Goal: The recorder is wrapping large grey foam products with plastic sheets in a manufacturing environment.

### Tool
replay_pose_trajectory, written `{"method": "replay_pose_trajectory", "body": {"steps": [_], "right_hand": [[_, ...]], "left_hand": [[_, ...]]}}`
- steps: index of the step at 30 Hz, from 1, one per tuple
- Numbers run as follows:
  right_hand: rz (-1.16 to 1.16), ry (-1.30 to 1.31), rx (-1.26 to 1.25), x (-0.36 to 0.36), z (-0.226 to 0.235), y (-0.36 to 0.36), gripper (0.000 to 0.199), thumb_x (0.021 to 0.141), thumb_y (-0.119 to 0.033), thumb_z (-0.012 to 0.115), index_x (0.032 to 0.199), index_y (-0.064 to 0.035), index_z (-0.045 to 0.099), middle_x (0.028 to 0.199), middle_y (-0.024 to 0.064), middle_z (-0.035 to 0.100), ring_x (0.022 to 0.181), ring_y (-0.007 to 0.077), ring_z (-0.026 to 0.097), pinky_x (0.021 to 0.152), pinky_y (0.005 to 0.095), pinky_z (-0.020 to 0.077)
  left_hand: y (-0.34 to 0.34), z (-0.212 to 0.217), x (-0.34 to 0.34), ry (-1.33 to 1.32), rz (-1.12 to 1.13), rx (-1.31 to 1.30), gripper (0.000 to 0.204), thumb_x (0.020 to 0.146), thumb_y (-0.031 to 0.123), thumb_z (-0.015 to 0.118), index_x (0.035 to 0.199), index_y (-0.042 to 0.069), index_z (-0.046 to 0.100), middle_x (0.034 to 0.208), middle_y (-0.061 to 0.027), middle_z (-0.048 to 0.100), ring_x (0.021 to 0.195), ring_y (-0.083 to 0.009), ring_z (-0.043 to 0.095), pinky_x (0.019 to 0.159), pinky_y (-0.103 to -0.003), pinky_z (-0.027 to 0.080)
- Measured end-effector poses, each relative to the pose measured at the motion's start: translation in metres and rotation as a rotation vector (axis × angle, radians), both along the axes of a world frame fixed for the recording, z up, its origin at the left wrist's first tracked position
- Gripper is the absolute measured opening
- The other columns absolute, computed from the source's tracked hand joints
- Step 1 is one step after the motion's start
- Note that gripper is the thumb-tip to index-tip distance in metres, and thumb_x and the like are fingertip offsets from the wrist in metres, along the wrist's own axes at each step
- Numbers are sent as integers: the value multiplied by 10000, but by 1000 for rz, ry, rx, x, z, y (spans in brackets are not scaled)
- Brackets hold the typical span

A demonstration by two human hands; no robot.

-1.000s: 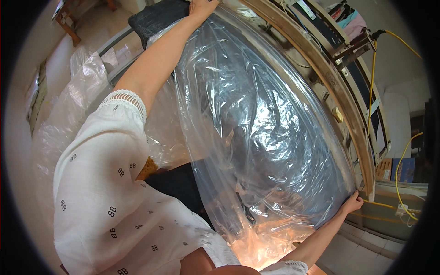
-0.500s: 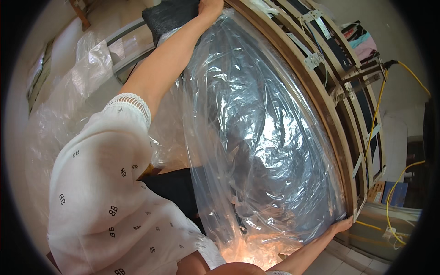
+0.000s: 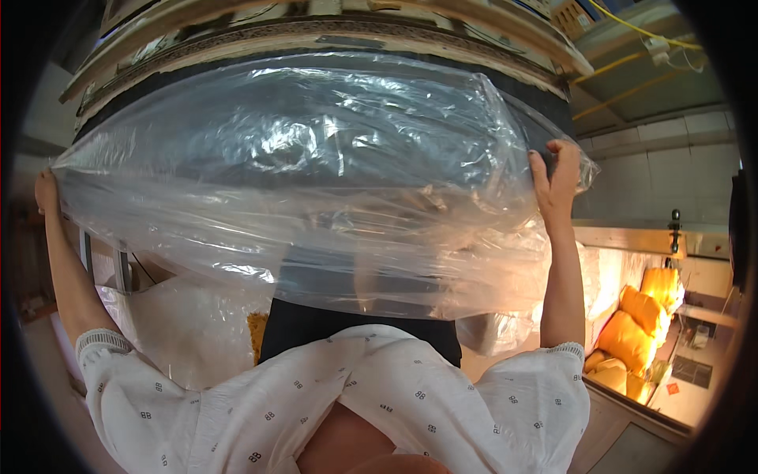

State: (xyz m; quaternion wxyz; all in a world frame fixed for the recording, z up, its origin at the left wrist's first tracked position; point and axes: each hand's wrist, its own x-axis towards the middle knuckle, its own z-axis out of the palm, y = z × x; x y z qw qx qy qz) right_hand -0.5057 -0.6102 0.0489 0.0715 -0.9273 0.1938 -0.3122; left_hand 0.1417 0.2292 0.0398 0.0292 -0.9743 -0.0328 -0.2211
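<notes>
A large clear plastic sheet stretches between my two hands, across a dark padded surface and down over my lap. My left hand is closed on its gathered corner at the far left. On the right, my right hand has its fingers curled over the sheet's bunched end, with the thumb set apart from the forefinger. A strip of the dark surface shows bare beyond the sheet's far edge. The sheet is creased and shiny, and its lower part hangs loose in folds.
A wooden frame with slats runs across the far side. Yellow-orange bundles lie in bright light at the right. More loose clear plastic lies low at the left, by a metal frame. A yellow cable hangs at upper right.
The view has turned, so the wooden frame now runs across the top. Both arms are spread wide. The sheet's far edge has come away from the wood, baring a dark strip.
</notes>
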Motion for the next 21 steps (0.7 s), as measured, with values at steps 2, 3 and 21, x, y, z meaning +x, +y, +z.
{"method": "replay_pose_trajectory", "body": {"steps": [2,3,21], "right_hand": [[-20,26,-33,-17,-2,5,228,795,-197,613,923,-30,527,875,130,505,830,281,487,742,352,385],[-21,10,-31,-18,-1,6,228,795,-197,613,923,-30,527,875,130,505,830,281,487,742,352,385],[129,-559,-177,7,96,-20,178,778,-144,649,869,-38,539,873,96,548,829,239,549,709,292,456]], "left_hand": [[-101,-19,-27,-142,-114,178,420,808,240,467,1178,56,539,1121,-211,571,1081,-349,512,928,-410,392],[-142,-8,-47,-195,-285,230,376,837,208,483,1176,56,539,1130,-194,570,1088,-342,507,923,-398,397],[-482,5,-366,395,-1173,-781,121,850,124,602,874,16,556,689,35,465,620,-33,391,555,-182,332]]}}
